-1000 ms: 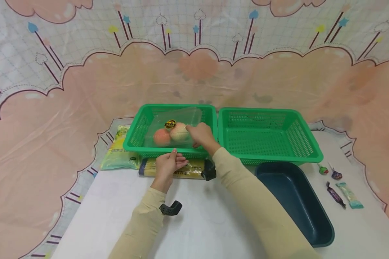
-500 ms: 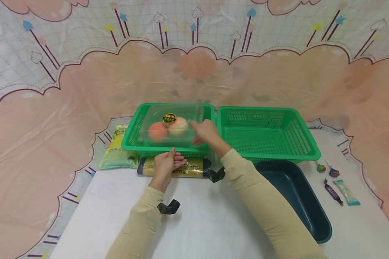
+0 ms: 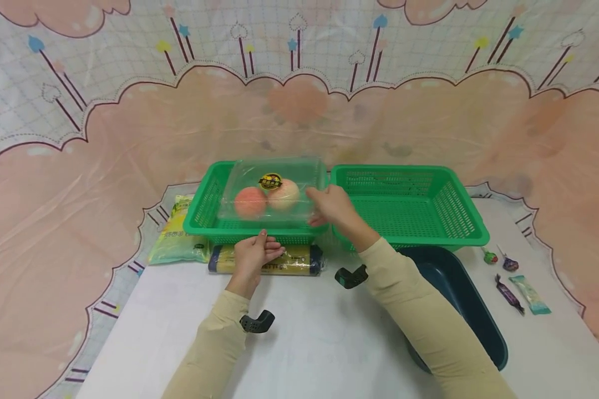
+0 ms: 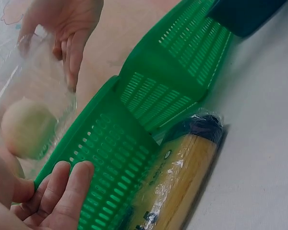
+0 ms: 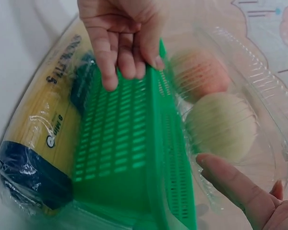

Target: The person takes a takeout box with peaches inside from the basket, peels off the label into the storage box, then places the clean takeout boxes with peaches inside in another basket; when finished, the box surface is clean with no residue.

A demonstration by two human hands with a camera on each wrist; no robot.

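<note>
My left hand (image 3: 252, 257) holds the front rim of the left green basket (image 3: 214, 231), thumb over the rim and fingers against the outer wall. My right hand (image 3: 336, 210) grips the right end of a clear plastic box (image 3: 299, 169) with a black and yellow label. Two round, peach-like fruits show inside, one pink-orange (image 3: 250, 203) and one pale (image 3: 283, 195). The box is raised over the left basket, its back edge above the basket's far rim. In the right wrist view, the pale fruit (image 5: 221, 127) lies close to my right fingertips.
A second green basket (image 3: 474, 241) stands to the right, with a dark blue tray (image 3: 499, 354) before it. A spaghetti pack (image 3: 292, 260) lies in front of the left basket, a yellow-green bag (image 3: 179, 244) left of it. Several wrapped sweets (image 3: 509, 293) lie at right.
My right hand has lifted the clear box with the fruits up from inside the left basket, then shifted it slightly right. My left hand stays at the basket's front rim.
</note>
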